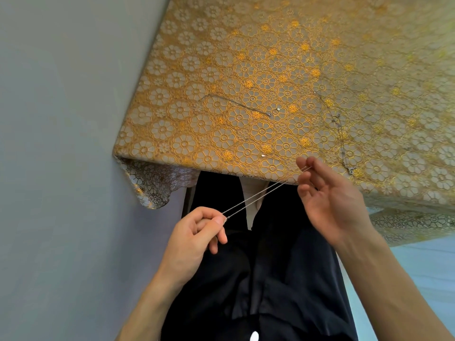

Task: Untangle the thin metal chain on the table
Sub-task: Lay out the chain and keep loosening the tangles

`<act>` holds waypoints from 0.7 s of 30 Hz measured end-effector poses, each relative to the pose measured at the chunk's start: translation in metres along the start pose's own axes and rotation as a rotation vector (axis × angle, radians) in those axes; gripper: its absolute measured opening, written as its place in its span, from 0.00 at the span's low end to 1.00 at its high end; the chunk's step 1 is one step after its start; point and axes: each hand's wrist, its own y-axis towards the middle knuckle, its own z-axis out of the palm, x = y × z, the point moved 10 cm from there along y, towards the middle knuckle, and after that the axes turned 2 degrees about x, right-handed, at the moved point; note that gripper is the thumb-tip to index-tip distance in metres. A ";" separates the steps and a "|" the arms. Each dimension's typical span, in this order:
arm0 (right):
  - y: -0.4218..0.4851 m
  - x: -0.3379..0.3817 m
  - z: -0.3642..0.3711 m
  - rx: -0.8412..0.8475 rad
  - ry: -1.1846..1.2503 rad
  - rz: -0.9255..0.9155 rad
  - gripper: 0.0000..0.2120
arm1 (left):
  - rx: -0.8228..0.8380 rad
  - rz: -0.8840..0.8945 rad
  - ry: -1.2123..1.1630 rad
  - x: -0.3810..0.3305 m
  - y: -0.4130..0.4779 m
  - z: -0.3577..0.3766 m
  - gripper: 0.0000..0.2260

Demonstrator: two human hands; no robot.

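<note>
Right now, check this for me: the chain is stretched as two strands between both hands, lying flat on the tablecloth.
One thing is wrong. The chain is not lying on the tablecloth: the head view shows it held in the air in front of its edge, over dark clothing. The rest stands: two strands stretched between the left hand and the right hand.

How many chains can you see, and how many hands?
Held chain: 1
Table chains, left and right: 2
Hands, left hand and right hand: 2
Total: 5
</note>
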 end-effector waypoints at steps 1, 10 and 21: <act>0.001 0.002 0.000 -0.007 -0.018 -0.006 0.06 | 0.003 0.000 0.002 0.000 0.000 0.000 0.06; 0.017 0.027 0.013 -0.039 -0.160 -0.134 0.03 | -0.044 0.006 0.063 0.000 0.004 -0.011 0.05; 0.050 0.048 0.077 0.097 -0.416 -0.213 0.06 | -0.241 -0.004 0.015 -0.006 0.004 -0.047 0.05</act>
